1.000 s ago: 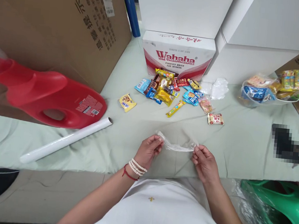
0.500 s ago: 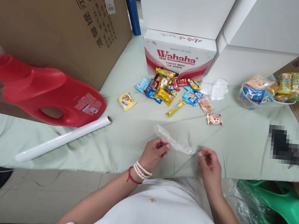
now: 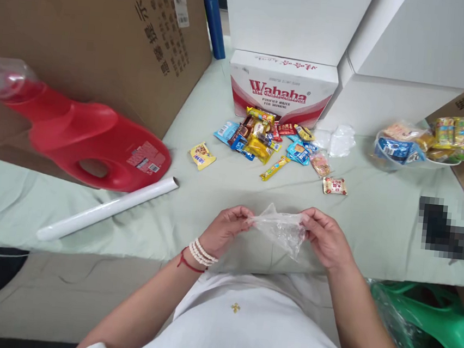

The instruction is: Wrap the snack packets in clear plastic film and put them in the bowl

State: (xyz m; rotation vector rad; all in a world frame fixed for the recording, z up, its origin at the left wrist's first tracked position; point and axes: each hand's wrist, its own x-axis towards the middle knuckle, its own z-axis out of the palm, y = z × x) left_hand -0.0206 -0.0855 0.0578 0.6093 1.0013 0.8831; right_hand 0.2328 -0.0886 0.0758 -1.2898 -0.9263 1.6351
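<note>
A clear plastic bag (image 3: 281, 228) is stretched between my two hands above the front part of the cloth-covered table. My left hand (image 3: 229, 227), with beads and a red cord at the wrist, pinches its left end. On the other side, my right hand (image 3: 325, 236) grips the bag's right edge between thumb and fingers. Beyond them lies a pile of wrapped snacks (image 3: 258, 138). A yellow cookie packet (image 3: 202, 156), a yellow snack stick (image 3: 274, 168) and a cream-and-red packet (image 3: 335, 186) lie around the pile.
A white water carton (image 3: 281, 91) stands behind the snacks. To the left are a red detergent bottle (image 3: 103, 145) and a white tube (image 3: 109, 210). On the right are a snack-filled bowl (image 3: 405, 160), crumpled clear plastic (image 3: 342, 141) and a green stool (image 3: 442, 331) below.
My right hand has come to the bag and now grips its right side. The bag, a narrow twist before, is spread wider between both hands. My left hand has shifted left.
</note>
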